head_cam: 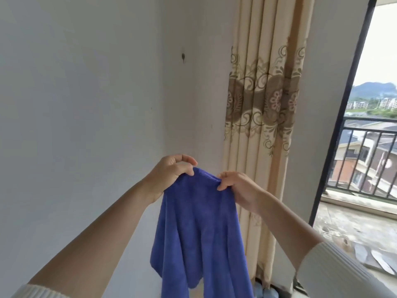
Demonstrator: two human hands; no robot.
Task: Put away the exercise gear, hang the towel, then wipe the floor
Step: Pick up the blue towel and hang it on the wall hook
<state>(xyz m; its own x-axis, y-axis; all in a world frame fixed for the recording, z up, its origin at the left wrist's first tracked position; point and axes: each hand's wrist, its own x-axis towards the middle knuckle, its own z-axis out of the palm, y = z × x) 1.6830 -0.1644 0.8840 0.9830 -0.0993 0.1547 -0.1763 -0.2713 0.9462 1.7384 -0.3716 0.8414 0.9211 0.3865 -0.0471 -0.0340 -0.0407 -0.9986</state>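
A: Where is the towel (199, 229)?

B: Held up in the air between the two hands, near chest height. Its top edge is bunched between them and the rest hangs down below the wrists in loose folds.

A: And the hands?

B: The left hand (171, 171) pinches the top edge between thumb and curled fingers. The right hand (238, 188), just beside it, grips the same edge the same way. Both are closed on the cloth.

A: How do you reckon it handles?

B: Soft and limp, I'd judge, and light. It looks like blue microfibre, so not slippery and nothing to break. It will sag wherever it isn't held, so the gathered top edge is the sensible place to keep hold of it. I see no hanging loop, though one may be hidden in the bunch.

A: Where would it go?

B: A small hook (183, 57) sits on the white wall well above the left hand and apart from it. The lift looks short, but catching limp cloth on such a small hook may take care.

A: Anything else around?

B: A beige patterned curtain (262, 104) hangs beyond the right hand, and a balcony railing (369, 158) stands further right.

A: Any label or writing?

B: None that I can read.
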